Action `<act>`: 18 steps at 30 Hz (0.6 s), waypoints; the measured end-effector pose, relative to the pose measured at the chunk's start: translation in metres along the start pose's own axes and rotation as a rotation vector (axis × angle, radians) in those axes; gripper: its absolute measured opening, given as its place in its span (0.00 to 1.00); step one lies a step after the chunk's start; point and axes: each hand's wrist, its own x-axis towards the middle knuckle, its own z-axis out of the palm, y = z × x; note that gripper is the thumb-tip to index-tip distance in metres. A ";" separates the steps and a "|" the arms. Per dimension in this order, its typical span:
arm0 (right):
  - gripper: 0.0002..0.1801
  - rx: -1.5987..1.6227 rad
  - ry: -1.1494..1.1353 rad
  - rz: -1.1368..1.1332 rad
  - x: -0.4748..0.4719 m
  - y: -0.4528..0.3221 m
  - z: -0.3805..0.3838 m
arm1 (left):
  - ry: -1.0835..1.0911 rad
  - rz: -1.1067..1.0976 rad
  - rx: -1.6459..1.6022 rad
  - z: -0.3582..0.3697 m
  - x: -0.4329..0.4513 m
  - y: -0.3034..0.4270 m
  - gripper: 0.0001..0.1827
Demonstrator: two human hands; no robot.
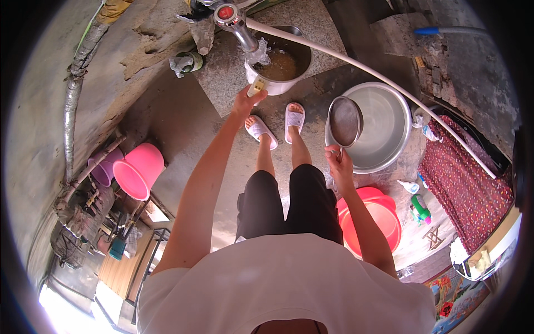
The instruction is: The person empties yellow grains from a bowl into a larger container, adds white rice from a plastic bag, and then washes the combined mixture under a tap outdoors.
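Observation:
My left hand (pixel 249 102) grips the pale handle (pixel 257 86) of a metal pot (pixel 280 87). Brownish water with a mass of small brown grains (pixel 281 66) lies inside the pot. Over its left rim hangs a chrome tap (pixel 244 35) with a red disc on top; clear, whitish stuff at the spout may be running water or plastic. In my right hand (pixel 340 167) is the handle of a round fine-mesh strainer (pixel 344 121). The strainer is held over the left side of a wide metal basin (pixel 384 156), which holds clear liquid.
A long pale pipe (pixel 354 62) slants across above pot and basin. Red plastic basins (pixel 375 225) stand behind the metal one. Pink (pixel 142 167) and purple buckets (pixel 104 167) are at left. Bottles (pixel 420 207) and a patterned red cloth (pixel 463 179) lie at right.

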 end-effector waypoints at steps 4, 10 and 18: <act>0.07 0.014 -0.021 0.021 0.001 0.005 -0.005 | 0.092 0.040 0.002 -0.007 -0.001 0.017 0.29; 0.12 0.113 -0.051 0.075 0.016 -0.041 -0.002 | 0.207 0.164 0.076 -0.035 -0.014 0.016 0.29; 0.15 0.045 -0.013 -0.928 0.086 -0.246 0.074 | 0.314 0.241 0.079 -0.037 -0.013 0.007 0.27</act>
